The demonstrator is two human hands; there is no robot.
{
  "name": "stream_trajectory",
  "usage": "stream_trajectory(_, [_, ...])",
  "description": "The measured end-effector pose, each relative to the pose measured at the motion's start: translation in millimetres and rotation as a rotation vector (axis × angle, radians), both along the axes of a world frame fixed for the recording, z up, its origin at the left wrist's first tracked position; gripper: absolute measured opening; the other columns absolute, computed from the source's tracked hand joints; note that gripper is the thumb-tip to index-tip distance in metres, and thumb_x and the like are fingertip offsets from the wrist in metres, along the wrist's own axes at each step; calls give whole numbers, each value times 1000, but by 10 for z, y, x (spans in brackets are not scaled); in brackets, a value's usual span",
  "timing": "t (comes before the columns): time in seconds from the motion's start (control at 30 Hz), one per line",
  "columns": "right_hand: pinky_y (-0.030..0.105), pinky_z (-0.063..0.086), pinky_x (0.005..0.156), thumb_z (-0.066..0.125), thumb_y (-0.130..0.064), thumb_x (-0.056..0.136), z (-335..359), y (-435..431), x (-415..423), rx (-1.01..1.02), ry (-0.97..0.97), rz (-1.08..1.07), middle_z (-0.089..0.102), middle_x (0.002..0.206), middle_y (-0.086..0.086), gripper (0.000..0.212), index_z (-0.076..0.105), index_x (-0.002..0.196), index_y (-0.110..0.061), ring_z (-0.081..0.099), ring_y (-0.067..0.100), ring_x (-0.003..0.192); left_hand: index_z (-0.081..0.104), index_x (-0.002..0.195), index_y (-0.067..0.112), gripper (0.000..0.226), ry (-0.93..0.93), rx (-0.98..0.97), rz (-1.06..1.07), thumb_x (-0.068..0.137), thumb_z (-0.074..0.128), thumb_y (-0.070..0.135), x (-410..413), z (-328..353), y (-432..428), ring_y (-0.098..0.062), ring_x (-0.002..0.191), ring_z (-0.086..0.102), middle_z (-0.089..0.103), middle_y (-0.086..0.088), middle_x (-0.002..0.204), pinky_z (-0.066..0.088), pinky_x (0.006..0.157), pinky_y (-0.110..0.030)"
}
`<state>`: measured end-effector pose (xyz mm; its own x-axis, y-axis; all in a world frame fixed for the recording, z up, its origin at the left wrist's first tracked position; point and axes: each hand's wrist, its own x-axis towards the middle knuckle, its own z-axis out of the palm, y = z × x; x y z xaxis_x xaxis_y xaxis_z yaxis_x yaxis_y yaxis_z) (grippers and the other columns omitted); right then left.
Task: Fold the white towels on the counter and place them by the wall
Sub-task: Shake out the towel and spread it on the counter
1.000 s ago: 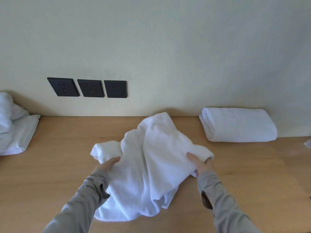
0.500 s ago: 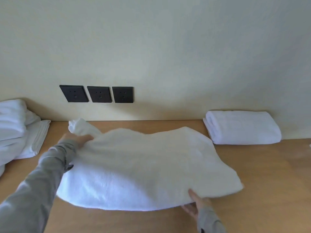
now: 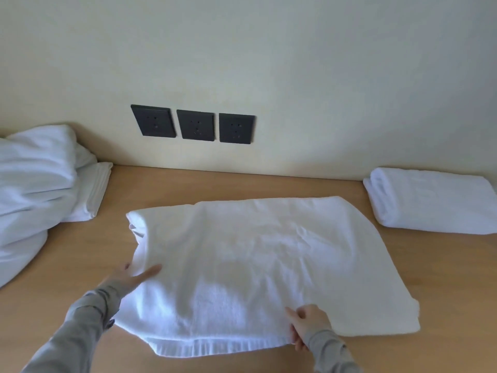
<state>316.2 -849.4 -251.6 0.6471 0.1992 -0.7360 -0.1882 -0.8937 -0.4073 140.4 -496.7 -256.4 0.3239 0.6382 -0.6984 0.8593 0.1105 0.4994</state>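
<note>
Wooden counter [image 3: 161, 189] against pale wall [image 3: 295, 63], white towel [image 3: 255, 265] lying flat mid-counter, left hand [image 3: 129, 278] straight-fingered on its left edge, right hand [image 3: 309, 321] pinching the near hem, offset layers likely to skew the next fold.

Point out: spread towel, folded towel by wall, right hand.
spread towel [image 3: 269, 265], head view, middle of top layer
folded towel [image 3: 430, 203], head view, top face
right hand [image 3: 309, 323], head view, back of hand

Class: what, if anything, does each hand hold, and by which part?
The right hand pinches the spread white towel by its near edge. The left hand holds nothing; its straight fingers rest on the towel's left edge.
</note>
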Motion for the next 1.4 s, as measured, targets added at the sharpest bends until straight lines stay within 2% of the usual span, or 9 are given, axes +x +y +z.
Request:
stream_trajectory(0.13, [20,43,64,55,-28,89,-61,715,-341,161,-155,386,52,60,-8,27,43,64,-26,51,11,59,55,126,11,122,35,-4,-91,23,69,75,-333,31,-46,-29,107,56,63,-7,118,42,97,-40])
stream_trajectory(0.23, [19,39,74,55,-22,87,-64,1207,-646,298,-200,593,50,76,-8,5,59,91,-20,47,11,69,67,105,13,95,25,12,-60,28,73,67,-407,103,-25,-26,89,62,70,-5,93,48,85,-38])
stream_trajectory(0.47, [14,36,84,59,-34,80,36,1944,-1277,592,-270,807,48,112,-6,47,47,122,-19,46,8,100,61,110,13,76,-179,-108,53,45,77,48,-378,320,-7,-24,96,63,68,-6,101,49,85,-36])
stream_trajectory(0.73, [18,40,96,63,-48,77,108,1953,-1393,886,-535,639,48,124,1,66,50,127,-7,49,9,111,40,132,22,72,-354,-368,301,73,78,11,-444,392,14,-26,89,62,61,-9,108,51,71,-34])
stream_trajectory(0.87, [23,45,92,58,-26,79,128,2023,-1388,858,-732,651,56,115,6,46,57,120,-6,51,10,106,43,127,17,60,-444,-490,348,76,71,5,-269,451,-143,-25,79,66,64,-14,101,58,67,-37])
stream_trajectory(1.03, [10,42,62,55,-2,82,177,2079,-1152,827,-550,207,57,64,-21,36,62,72,-36,53,-5,62,53,118,12,26,-546,-541,430,92,57,13,-353,375,-53,-23,76,70,73,-12,89,57,66,-31])
stream_trajectory(1.17, [31,26,57,64,-7,85,259,2080,-729,749,-441,-154,26,55,1,47,33,52,-18,25,12,57,52,126,2,45,-240,-288,367,84,65,6,-498,66,-36,-24,96,57,61,-10,109,46,86,-34])
stream_trajectory(1.3, [28,25,54,64,-22,87,896,2066,-80,805,-716,-247,26,59,0,46,36,56,-1,21,5,53,53,123,2,79,-161,-309,221,51,74,27,-551,-76,-142,-32,108,59,62,-15,117,46,97,-43])
stream_trajectory(1.4, [16,18,46,58,-36,82,1398,2083,30,866,-1091,-178,13,55,-4,48,24,53,-17,18,7,52,68,102,9,59,-139,-317,-26,50,70,36,-505,-80,-232,-27,98,64,69,-9,101,48,94,-39])
